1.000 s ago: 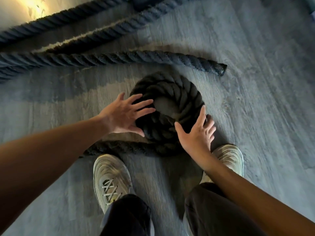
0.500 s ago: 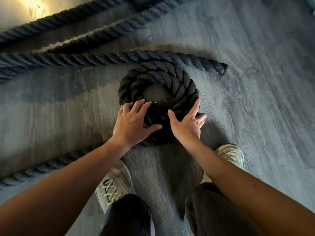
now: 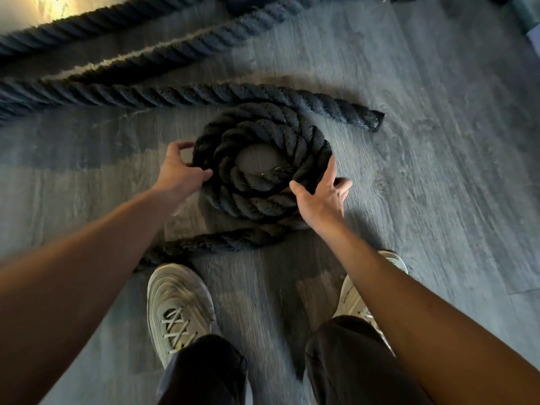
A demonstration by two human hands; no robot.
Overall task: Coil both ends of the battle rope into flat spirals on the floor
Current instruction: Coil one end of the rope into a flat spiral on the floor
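A thick black battle rope lies on the grey plank floor. One end is wound into a flat coil [image 3: 263,159] of about three turns with a small bare gap at its centre. My left hand [image 3: 178,168] curls around the coil's left edge. My right hand [image 3: 323,194] presses on the coil's lower right edge, fingers spread. The loose run [image 3: 222,244] leaves the coil's underside and trails left under my left arm. The other end [image 3: 362,116] lies straight just beyond the coil, its tip pointing right.
More lengths of the rope [image 3: 163,51] cross the floor at the back, running up and to the right. My two pale shoes [image 3: 178,308] stand just below the coil. A greenish object [image 3: 526,13] sits at the top right corner.
My left hand moved from the coil's near edge out to its left side. The right hand slid to the right along the edge. The loose run now passes below the coil.
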